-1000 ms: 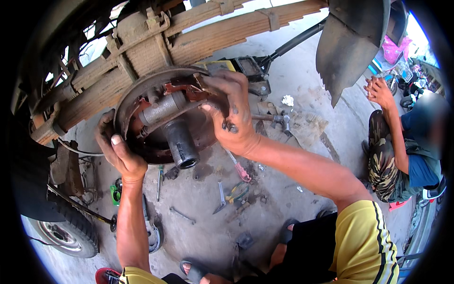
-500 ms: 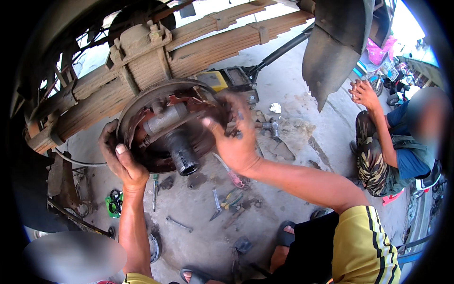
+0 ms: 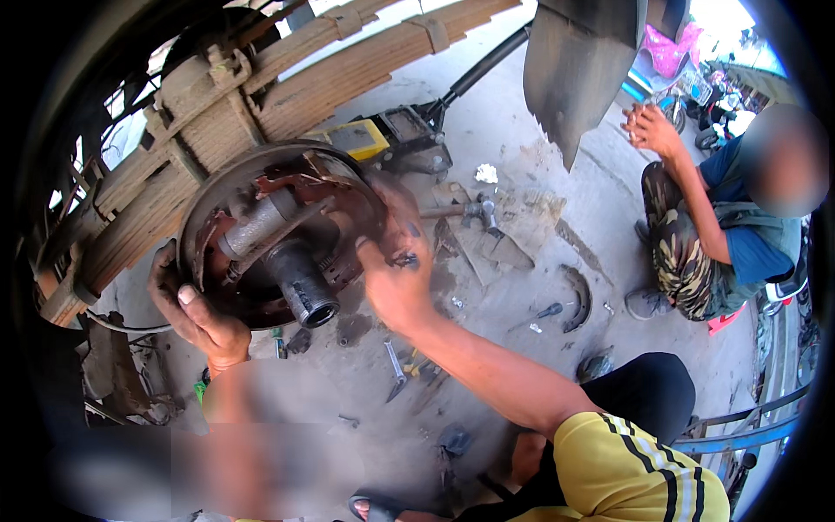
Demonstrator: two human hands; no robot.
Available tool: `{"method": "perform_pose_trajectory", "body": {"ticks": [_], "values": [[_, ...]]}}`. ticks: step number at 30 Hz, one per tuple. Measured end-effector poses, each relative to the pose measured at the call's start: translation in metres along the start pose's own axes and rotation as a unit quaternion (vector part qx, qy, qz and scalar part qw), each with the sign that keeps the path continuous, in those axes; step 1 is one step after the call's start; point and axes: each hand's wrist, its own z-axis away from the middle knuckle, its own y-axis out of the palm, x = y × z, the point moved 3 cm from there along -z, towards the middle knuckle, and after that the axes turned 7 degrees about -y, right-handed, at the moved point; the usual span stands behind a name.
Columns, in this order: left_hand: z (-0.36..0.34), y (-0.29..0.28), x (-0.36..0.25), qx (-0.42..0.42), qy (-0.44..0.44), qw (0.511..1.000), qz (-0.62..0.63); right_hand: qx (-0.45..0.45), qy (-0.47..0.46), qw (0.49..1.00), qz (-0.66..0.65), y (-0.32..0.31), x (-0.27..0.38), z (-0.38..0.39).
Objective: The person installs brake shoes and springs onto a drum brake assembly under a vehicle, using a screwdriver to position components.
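Observation:
A round, rusty brake assembly (image 3: 197, 207) stands in front of me beneath the leaf spring, its reddish-brown inner parts facing me. From its middle sticks out a dark, greasy axle tube (image 3: 300, 283), and a grey cylindrical part (image 3: 259, 224) lies across it above the tube. My left hand (image 3: 196, 309) is closed round the lower left rim, thumb in front. On the opposite side my right hand (image 3: 396, 257) grips the right edge, thumb toward the inside; its fingers are partly hidden behind that edge. Both hands are smeared with black grease.
Overhead runs a rusty leaf spring (image 3: 300, 94). A yellow and black jack (image 3: 357, 139) stands behind the assembly. On the concrete lie a hammer (image 3: 487, 211), a wrench (image 3: 395, 361) and a curved brake shoe (image 3: 577, 300). A person (image 3: 687, 252) squats at the right beside a hanging dark flap (image 3: 578, 78).
My view has shifted, so the assembly sits further left and the curved shoe shows on the floor. My right hand, blurred before, has moved lower against the assembly's right edge. The left keeps its hold.

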Motion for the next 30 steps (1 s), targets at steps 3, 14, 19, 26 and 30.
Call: {"method": "perform_pose_trajectory", "body": {"ticks": [3,14,19,26,30], "values": [[0.002,0.015,-0.004,0.018,-0.034,0.995,0.087,-0.026,-0.011,1.0,0.009,0.0,-0.012,0.001],[-0.007,-0.009,0.013,0.074,-0.105,0.991,0.031,-0.032,0.006,0.996,-0.088,-0.003,-0.017,-0.004],[-0.012,-0.019,0.011,0.062,-0.069,0.995,-0.029,-0.049,0.105,0.966,-0.23,0.002,-0.019,0.001],[-0.016,-0.015,0.007,0.067,-0.008,0.992,-0.106,-0.083,0.119,0.96,-0.24,-0.003,-0.02,-0.002],[-0.017,-0.035,0.032,0.029,-0.045,0.991,-0.119,-0.063,0.042,0.979,-0.191,-0.014,-0.022,-0.007]]}}
